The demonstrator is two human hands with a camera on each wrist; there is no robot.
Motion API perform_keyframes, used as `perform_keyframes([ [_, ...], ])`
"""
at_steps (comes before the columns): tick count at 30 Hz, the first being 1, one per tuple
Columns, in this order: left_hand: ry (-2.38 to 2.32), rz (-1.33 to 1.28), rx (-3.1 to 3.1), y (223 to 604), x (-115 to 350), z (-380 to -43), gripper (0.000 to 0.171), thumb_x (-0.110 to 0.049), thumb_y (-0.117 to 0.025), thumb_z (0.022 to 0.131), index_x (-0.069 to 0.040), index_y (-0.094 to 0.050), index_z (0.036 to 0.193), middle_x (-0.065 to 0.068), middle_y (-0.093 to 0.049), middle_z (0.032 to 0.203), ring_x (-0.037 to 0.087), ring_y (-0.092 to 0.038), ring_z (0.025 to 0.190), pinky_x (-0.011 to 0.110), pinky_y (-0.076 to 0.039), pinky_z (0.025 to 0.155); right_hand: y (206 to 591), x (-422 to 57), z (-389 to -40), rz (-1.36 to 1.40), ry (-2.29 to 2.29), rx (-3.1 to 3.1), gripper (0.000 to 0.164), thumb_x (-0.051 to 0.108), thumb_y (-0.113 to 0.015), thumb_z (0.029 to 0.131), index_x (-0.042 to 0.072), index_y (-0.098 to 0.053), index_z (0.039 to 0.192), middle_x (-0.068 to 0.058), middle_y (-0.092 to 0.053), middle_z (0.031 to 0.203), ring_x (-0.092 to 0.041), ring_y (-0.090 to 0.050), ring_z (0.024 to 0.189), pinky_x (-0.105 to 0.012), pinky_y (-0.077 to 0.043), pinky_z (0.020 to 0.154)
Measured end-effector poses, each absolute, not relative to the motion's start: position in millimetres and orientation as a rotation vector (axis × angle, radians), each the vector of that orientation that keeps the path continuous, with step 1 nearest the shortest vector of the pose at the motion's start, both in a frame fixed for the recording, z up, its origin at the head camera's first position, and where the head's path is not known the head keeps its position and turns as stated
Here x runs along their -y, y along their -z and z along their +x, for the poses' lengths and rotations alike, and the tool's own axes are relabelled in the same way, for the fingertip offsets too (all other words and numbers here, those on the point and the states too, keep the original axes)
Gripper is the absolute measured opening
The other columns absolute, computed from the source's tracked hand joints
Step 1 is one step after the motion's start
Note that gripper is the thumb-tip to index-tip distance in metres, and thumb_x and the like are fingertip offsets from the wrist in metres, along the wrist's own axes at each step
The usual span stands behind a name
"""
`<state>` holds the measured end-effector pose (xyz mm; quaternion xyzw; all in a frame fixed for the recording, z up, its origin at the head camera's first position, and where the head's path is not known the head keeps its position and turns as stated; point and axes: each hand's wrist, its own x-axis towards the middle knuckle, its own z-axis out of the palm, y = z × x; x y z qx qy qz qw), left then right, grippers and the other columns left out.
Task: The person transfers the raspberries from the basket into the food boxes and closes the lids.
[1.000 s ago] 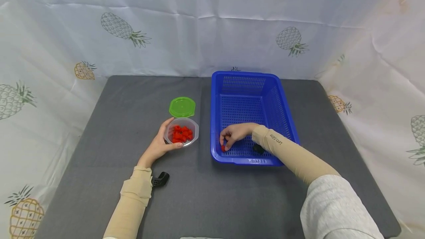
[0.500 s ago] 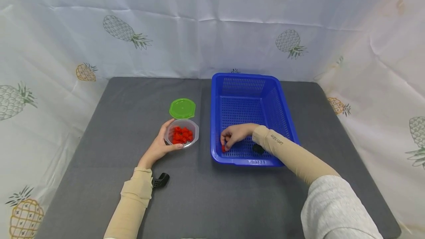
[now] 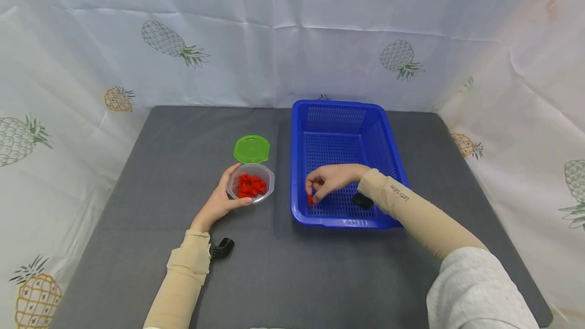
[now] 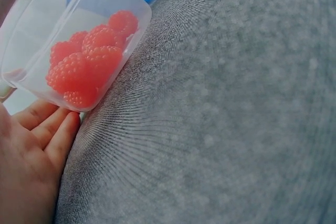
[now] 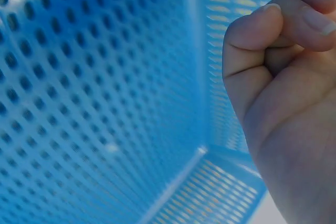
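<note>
My left hand (image 3: 217,202) holds a clear plastic tub (image 3: 232,183), thumb on its near side and fingers along its left and far side. Several red raspberries (image 4: 86,66) lie piled in the bottom of that tub, as the left wrist view shows up close. Inside the blue basket (image 3: 345,222), at its near left corner, my right hand (image 3: 333,179) pinches a single raspberry (image 3: 311,200) between thumb and fingers. In the right wrist view the curled fingers (image 5: 254,27) show, but not clearly what they grip.
A green lid (image 3: 252,149) lies flat just behind the tub. The blue basket has raised, slotted walls and stands to the tub's right. Black wrist devices show by the left forearm (image 3: 222,248) and under the right wrist (image 3: 362,200). A grey cloth (image 3: 283,273) covers the table.
My right hand has risen slightly and shifted a little to the right and away, with the raspberry between its fingertips. The left hand and tub have stayed put.
</note>
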<state>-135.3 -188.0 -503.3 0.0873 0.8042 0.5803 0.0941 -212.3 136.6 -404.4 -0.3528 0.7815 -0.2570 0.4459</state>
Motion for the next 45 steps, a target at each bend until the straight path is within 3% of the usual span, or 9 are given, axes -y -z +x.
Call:
perform_keyframes([
  [10, -1.742, 0.272, -2.369, 505, 189, -136, 0.091, -0.026, -0.077, 0.075, -0.032, -0.019, 0.145, 0.007, -0.029, 0.147, 0.03, -0.031, 0.134, 0.058, -0.025, 0.11, 351, -141, -219, -0.962, 0.814, -2.023, 0.016, 0.019, -0.066, 0.084, 0.011, -0.058, 0.096, 0.003, -0.037, 0.064, -0.009, -0.034, 0.057, -0.023, -0.038, 0.062],
  [20, -1.724, 0.232, -2.374, 503, 190, -137, 0.093, -0.029, -0.078, 0.074, -0.032, -0.018, 0.145, 0.006, -0.028, 0.148, 0.031, -0.032, 0.134, 0.059, -0.026, 0.109, 318, -95, -219, -1.12, 0.843, -2.162, 0.016, 0.021, -0.066, 0.081, 0.015, -0.057, 0.094, 0.003, -0.034, 0.063, -0.011, -0.03, 0.056, -0.024, -0.032, 0.06],
  [24, -1.747, 0.23, -2.352, 502, 189, -137, 0.094, -0.027, -0.078, 0.074, -0.03, -0.017, 0.146, 0.008, -0.03, 0.146, 0.032, -0.036, 0.131, 0.057, -0.028, 0.109, 319, -69, -220, -1.21, 0.752, -2.178, 0.015, 0.022, -0.066, 0.081, 0.018, -0.058, 0.092, 0.004, -0.035, 0.063, -0.011, -0.032, 0.057, -0.023, -0.032, 0.059],
  [31, -1.751, 0.24, -2.341, 502, 188, -136, 0.093, -0.027, -0.077, 0.075, -0.034, -0.017, 0.145, 0.008, -0.029, 0.147, 0.029, -0.032, 0.133, 0.057, -0.028, 0.108, 335, -34, -224, -1.262, 0.539, -2.181, 0.014, 0.025, -0.065, 0.081, 0.018, -0.059, 0.092, 0.005, -0.04, 0.065, -0.009, -0.037, 0.058, -0.02, -0.033, 0.055],
  [45, -1.732, 0.243, -2.36, 504, 189, -137, 0.093, -0.027, -0.077, 0.076, -0.034, -0.017, 0.145, 0.007, -0.025, 0.15, 0.03, -0.031, 0.134, 0.059, -0.027, 0.108, 359, -8, -231, -1.224, 0.375, -2.162, 0.026, 0.029, -0.067, 0.084, 0.011, -0.061, 0.102, 0.004, -0.046, 0.07, -0.009, -0.042, 0.062, -0.02, -0.037, 0.057],
])
